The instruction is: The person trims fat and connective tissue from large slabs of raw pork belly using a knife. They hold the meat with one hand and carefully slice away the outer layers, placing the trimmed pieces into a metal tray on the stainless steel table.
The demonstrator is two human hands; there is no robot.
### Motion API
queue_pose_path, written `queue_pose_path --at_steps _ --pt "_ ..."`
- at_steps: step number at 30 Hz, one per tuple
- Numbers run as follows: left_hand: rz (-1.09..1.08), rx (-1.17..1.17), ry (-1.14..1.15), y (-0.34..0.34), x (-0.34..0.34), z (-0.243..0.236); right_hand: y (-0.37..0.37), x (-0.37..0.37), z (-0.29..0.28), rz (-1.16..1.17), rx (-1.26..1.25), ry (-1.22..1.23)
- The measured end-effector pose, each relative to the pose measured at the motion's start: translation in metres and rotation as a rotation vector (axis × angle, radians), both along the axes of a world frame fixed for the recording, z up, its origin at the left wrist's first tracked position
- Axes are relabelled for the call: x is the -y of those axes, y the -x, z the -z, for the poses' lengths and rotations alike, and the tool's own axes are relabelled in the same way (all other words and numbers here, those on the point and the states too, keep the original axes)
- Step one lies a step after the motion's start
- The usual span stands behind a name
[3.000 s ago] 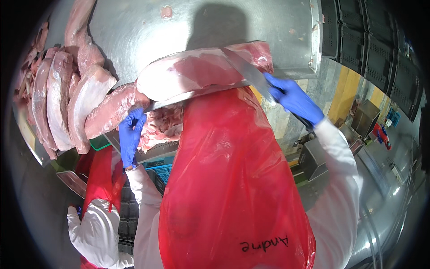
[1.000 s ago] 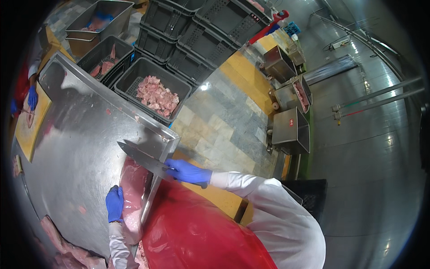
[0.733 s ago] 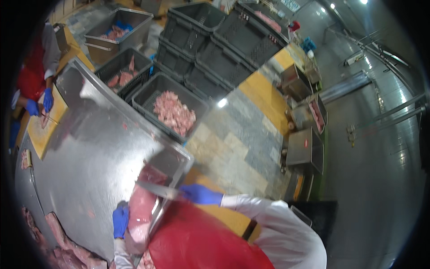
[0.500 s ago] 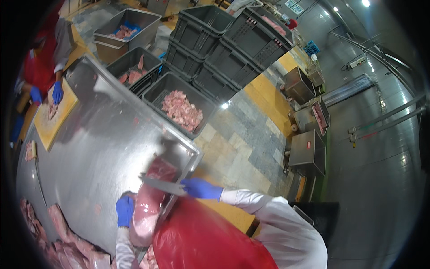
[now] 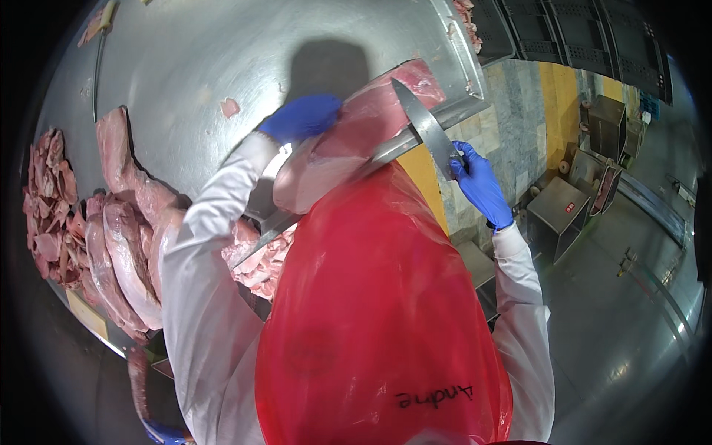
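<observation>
**Slab of meat at near rim of table, knife across its right part.**

Slab lies slanted, right end up toward the table's right corner, lower left end covering part of the rim, just in front of the red apron.

Left hand, blue glove: laid against the slab's far left side, back of hand up. Can't tell how far the fingers curl or whether they grip.

Right hand, blue glove: fingers closed on the knife at its handle end, off the table on the right. Blade passes over rim and meat, tip pointing away from the body. Can't tell if the edge touches.

Around it: small scrap on the table left of the slab; trimmings below the rim by the slab's lower end. Further left: long meat strips, then a heap of cut pieces. Rod with a pale handle at upper left.

Outer right: dark crates, metal bins, tiled floor.
</observation>
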State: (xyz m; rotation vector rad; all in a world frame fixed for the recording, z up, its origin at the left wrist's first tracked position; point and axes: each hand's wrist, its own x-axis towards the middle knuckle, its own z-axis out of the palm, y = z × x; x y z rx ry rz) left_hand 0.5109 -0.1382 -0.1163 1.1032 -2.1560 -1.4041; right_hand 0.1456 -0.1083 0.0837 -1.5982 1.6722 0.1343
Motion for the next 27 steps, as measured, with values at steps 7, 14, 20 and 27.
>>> queue_pose_path --at_steps 7,14,20,27 --pt "0.166 0.332 0.109 0.001 0.03 -0.017 -0.017 0.008 -0.003 -0.05 0.084 -0.008" --pt "0.284 0.225 0.271 0.0 0.057 -0.022 -0.061 0.06 -0.005 -0.28 0.067 -0.07" --pt "0.438 0.325 0.341 0.01 0.073 -0.057 -0.078 0.109 0.031 -0.599 -0.017 -0.026" --pt "0.497 0.165 0.486 0.002 0.067 -0.06 -0.083 0.14 0.023 -0.714 -0.06 -0.259"
